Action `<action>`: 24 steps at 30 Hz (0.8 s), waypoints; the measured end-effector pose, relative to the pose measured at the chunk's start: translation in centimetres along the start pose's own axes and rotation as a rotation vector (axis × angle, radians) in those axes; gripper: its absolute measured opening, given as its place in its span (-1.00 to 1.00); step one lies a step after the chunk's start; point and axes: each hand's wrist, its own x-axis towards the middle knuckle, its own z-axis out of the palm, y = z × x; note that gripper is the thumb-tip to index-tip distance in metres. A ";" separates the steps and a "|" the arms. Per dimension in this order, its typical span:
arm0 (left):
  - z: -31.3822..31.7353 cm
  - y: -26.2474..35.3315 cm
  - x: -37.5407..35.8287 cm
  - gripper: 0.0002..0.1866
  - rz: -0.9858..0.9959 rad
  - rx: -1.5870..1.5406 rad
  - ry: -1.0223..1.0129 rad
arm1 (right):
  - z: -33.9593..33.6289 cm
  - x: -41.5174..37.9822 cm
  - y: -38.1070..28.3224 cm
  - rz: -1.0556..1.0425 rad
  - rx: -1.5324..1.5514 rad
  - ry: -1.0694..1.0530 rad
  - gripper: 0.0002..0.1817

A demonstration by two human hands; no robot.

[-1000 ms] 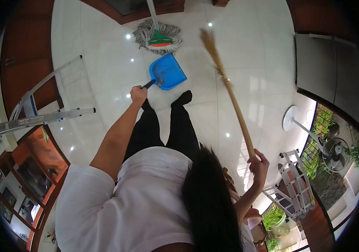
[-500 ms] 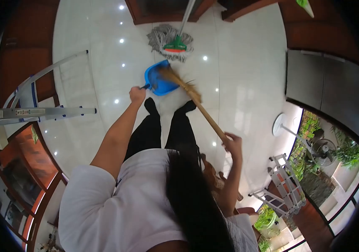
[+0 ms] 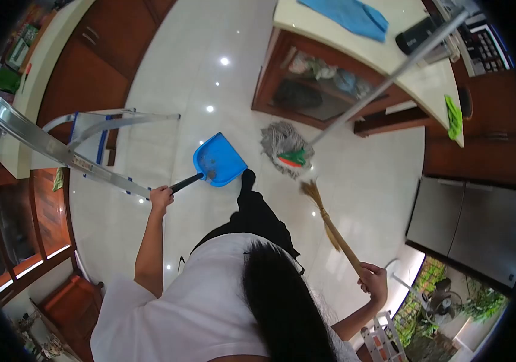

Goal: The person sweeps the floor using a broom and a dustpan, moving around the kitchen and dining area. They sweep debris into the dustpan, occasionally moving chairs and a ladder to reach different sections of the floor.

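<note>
My left hand (image 3: 161, 197) is closed around the black handle of a blue dustpan (image 3: 224, 158). Some grey dust and debris lies in the pan, near its handle side. In my right hand (image 3: 373, 281) is the upper end of a straw broom (image 3: 335, 229), held out to the right with its bristles pointing forward. Broom and dustpan are well apart. Ahead, between the two, a mop (image 3: 283, 145) with grey strands and a green and red head rests on the floor, its long metal pole slanting up to the right. One dark-socked foot (image 3: 248, 178) shows beside the pan.
An aluminium stepladder (image 3: 83, 160) stands on the left. A counter island (image 3: 330, 66) with a blue cloth on top is ahead to the right. Wooden cabinets (image 3: 89, 72) line the left, and a grey fridge (image 3: 463, 223) stands at the right. Glossy tiles (image 3: 173, 139) cover the floor.
The broom has swung away from the dustpan to the right. The dustpan has moved away from my body's middle, leftward. My view has turned, bringing the counter island into sight.
</note>
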 end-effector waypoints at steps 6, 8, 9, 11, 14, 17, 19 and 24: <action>-1.3 8.3 4.3 -0.79 0.031 -0.085 0.184 | 7.0 5.8 -14.6 -0.007 0.006 -0.326 -0.76; -1.5 12.3 5.6 -0.82 0.044 -0.078 0.236 | 9.3 8.4 -19.6 -0.085 -0.022 -0.397 -0.69; -1.1 14.7 6.0 -0.85 0.041 -0.110 0.245 | 10.2 8.9 -22.6 -0.088 -0.044 -0.447 -0.69; -0.5 18.9 7.7 -0.89 0.006 -0.147 0.261 | 12.2 11.3 -27.0 -0.092 -0.085 -0.539 -0.69; 0.2 23.3 11.7 -0.83 -0.003 -0.314 0.292 | 16.1 12.3 -33.2 -0.072 -0.068 -0.693 -0.69; 0.6 27.9 15.9 -0.80 -0.025 -0.371 0.271 | 19.2 12.0 -37.7 0.020 -0.040 -0.640 -0.65; 0.0 30.4 18.7 -0.78 -0.050 -0.364 0.241 | 20.6 12.7 -38.7 0.037 -0.064 -0.600 -0.63; -0.6 39.2 27.4 -0.76 -0.034 -0.304 0.193 | 22.9 11.6 -40.3 -0.009 -0.361 -0.477 -0.66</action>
